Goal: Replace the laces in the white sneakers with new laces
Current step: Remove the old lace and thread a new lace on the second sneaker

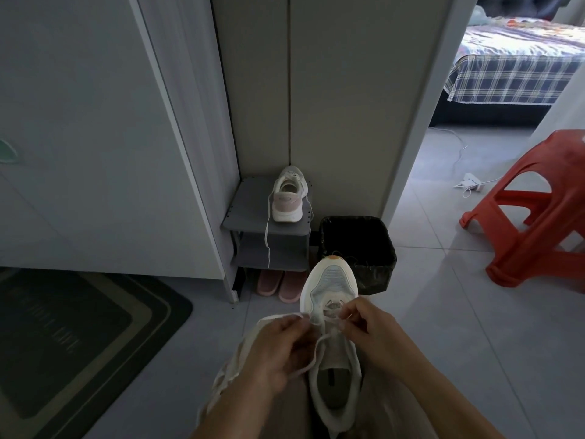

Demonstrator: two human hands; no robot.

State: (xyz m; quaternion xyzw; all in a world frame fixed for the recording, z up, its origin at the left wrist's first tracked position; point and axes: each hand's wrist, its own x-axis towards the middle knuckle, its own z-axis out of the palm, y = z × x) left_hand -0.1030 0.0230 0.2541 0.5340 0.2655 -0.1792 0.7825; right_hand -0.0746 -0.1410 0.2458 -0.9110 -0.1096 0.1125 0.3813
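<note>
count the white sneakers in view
2. One white mesh sneaker lies on the person's lap, its white lace pinched by the left hand and right hand; the other, a pink-heeled white sneaker, stands on the grey shelf. None seems hidden.

There is one camera only, wide-angled and worn on the person's head, facing forward and steeply down over the lap. Closest under it, at the bottom edge, the left hand [278, 353] and right hand [372, 331] pinch a flat white lace [316, 354] on a white mesh sneaker [332, 286]. Farther ahead stands a small grey two-shelf rack [250, 213] in the wall corner. The right edge takes in a red plastic stool [538, 198] and, distant through a doorway, a bed with a checked cover [506, 77]. The dim left edge shows what may be a dark doormat [79, 337].
</note>
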